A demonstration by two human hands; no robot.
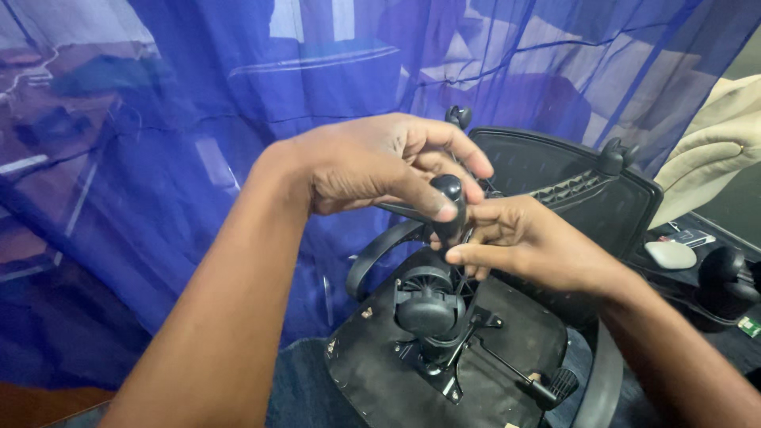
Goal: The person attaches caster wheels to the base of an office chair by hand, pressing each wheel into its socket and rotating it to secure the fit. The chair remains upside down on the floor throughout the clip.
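An office chair lies upturned, with the black underside of its seat (380,372) facing me. A black tilt mechanism (428,305) is bolted to the middle of it. My left hand (380,162) pinches a black knob-ended lever (450,198) above the mechanism, thumb on its rounded end. My right hand (515,238) comes in from the right, and its fingers grip the lower part of the same lever. A thin adjustment rod with a ribbed knob (555,386) sticks out toward the lower right.
The black mesh backrest (555,182) stands behind the hands, with an armrest loop (372,254) to their left. A sheer blue curtain (198,119) fills the background. At right are a cream cushion (713,143), a white mouse-like object (670,254) and a black caster (721,277).
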